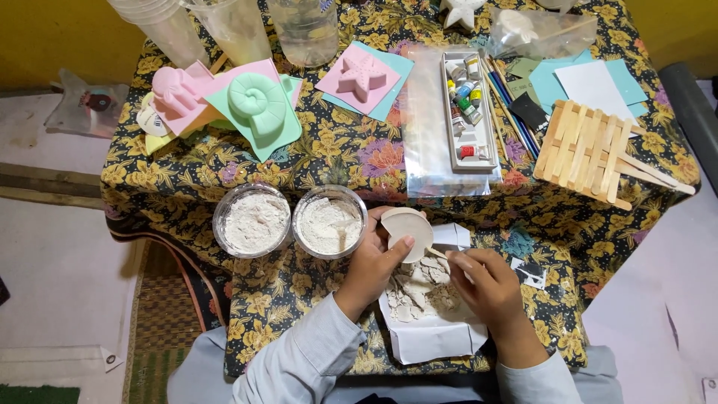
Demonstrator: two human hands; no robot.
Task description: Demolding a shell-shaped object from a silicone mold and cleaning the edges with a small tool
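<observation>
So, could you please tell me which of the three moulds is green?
The shell-shaped mould, lying between the other two; the moulds to either side are pink.

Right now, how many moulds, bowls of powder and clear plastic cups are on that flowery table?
Moulds: 3, a pink figure-shaped one, a green spiral shell and a pink starfish
Bowls of white powder: 2, one on the left and one beside the left hand
Clear plastic cups: 3
Total: 8
</observation>
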